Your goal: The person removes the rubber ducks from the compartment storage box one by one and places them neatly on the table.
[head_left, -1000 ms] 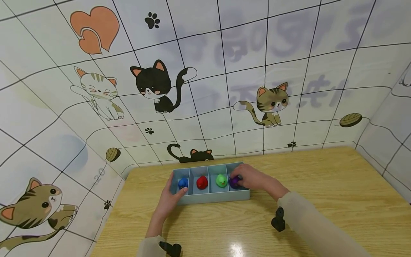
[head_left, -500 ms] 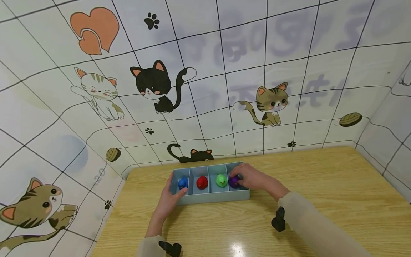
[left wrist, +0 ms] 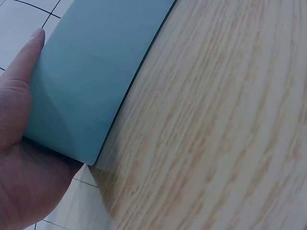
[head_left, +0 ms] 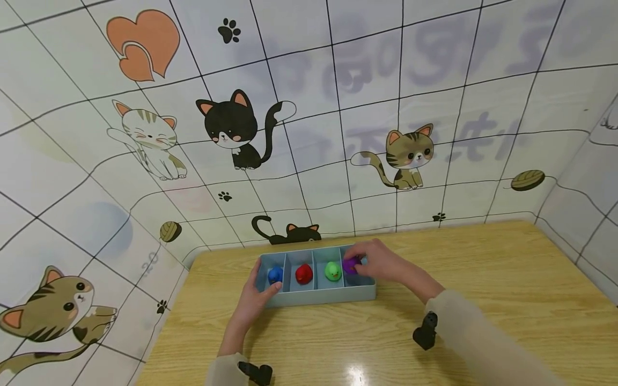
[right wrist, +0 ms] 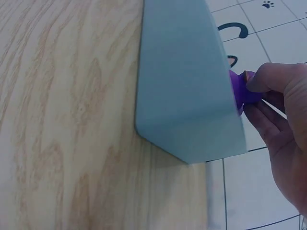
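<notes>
A blue-grey divided box (head_left: 318,296) stands on the table with toy ducks in its compartments. From left to right they are a blue duck (head_left: 275,275), a red duck (head_left: 304,274), a green duck (head_left: 333,271) and a purple duck (head_left: 350,265). My left hand (head_left: 255,297) grips the box's left end, thumb over the front rim; the left wrist view shows the hand (left wrist: 19,129) against the box wall (left wrist: 96,72). My right hand (head_left: 381,261) pinches the purple duck (right wrist: 239,91) between thumb and fingers, at rim height over the rightmost compartment.
The wooden table (head_left: 458,279) extends on both sides and in front of the box. A wall covering (head_left: 314,134) with printed cats and grid lines rises close behind. Small black devices, one of them the right wrist's (head_left: 425,331), are worn at both cuffs.
The right hand has lifted the purple duck from the floor of the rightmost compartment, up and slightly back. The left hand and the box have stayed in place.
</notes>
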The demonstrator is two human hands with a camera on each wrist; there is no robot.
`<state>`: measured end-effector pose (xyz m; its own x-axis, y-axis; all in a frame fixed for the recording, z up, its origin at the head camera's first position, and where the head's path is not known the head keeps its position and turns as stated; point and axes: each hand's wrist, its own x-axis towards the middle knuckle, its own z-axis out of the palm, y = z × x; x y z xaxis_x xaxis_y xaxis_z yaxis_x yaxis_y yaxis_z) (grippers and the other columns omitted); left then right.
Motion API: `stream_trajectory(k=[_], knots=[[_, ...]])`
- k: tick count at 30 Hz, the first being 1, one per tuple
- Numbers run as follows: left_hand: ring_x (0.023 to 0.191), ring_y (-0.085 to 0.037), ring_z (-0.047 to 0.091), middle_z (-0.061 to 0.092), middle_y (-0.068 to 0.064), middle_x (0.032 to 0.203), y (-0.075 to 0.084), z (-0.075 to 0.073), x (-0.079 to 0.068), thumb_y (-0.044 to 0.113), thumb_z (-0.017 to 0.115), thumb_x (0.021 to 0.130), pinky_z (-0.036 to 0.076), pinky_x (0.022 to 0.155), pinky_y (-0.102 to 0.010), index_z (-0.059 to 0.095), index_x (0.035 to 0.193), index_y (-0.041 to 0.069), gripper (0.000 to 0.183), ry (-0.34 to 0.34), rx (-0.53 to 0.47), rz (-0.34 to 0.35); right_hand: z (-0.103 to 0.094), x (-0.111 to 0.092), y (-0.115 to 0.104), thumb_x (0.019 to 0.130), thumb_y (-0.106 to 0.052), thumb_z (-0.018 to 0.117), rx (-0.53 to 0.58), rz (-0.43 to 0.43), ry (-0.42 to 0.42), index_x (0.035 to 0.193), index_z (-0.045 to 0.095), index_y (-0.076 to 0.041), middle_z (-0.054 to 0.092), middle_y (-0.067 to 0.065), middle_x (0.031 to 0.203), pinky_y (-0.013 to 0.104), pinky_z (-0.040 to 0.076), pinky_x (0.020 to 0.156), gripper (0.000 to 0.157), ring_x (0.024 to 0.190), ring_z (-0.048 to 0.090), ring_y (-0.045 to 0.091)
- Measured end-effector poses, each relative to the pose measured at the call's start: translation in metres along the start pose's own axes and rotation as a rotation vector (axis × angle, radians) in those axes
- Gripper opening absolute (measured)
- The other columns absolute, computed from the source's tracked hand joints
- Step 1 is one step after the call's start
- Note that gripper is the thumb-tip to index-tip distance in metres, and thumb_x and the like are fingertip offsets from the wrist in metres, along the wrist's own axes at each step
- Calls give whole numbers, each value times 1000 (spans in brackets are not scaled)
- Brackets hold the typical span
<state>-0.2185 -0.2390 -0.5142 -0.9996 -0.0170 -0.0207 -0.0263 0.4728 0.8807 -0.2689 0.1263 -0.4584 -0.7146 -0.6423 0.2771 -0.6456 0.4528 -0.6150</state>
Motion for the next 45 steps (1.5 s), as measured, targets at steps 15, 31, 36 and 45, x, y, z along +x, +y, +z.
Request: stream_trajectory(k=[15, 31, 36, 45], knots=[[152, -50, 12, 17, -25, 167, 2, 0, 0, 35, 75, 96, 14, 118, -67, 17, 166, 14, 93, -15, 16, -4, -41, -23, -1, 86, 6, 71, -20, 70, 99, 108, 77, -5, 71, 14, 120, 44, 58, 81, 25, 105, 68, 33], [152, -50, 11, 16, -24, 168, 0, -3, 0, 36, 77, 93, 14, 117, -68, 17, 166, 15, 96, -17, 8, -14, -39, -54, 29, 85, 9, 72, 18, 171, 71, 105, 76, -1, 71, 16, 115, 54, 57, 84, 23, 102, 68, 36], [151, -52, 11, 16, -25, 167, 0, -3, 0, 38, 77, 92, 15, 116, -70, 17, 166, 16, 98, -21, 8, -28, -28, -59, 39, 82, 10, 75, 18, 172, 50, 104, 76, 0, 72, 18, 114, 51, 58, 85, 24, 103, 68, 38], [151, -53, 11, 16, -25, 167, 0, -4, 0, 38, 77, 92, 15, 116, -70, 17, 166, 16, 98, -20, 7, -34, -16, -63, 46, 80, 11, 77, 28, 128, -7, 103, 77, 0, 72, 17, 111, 47, 59, 84, 26, 103, 68, 40]])
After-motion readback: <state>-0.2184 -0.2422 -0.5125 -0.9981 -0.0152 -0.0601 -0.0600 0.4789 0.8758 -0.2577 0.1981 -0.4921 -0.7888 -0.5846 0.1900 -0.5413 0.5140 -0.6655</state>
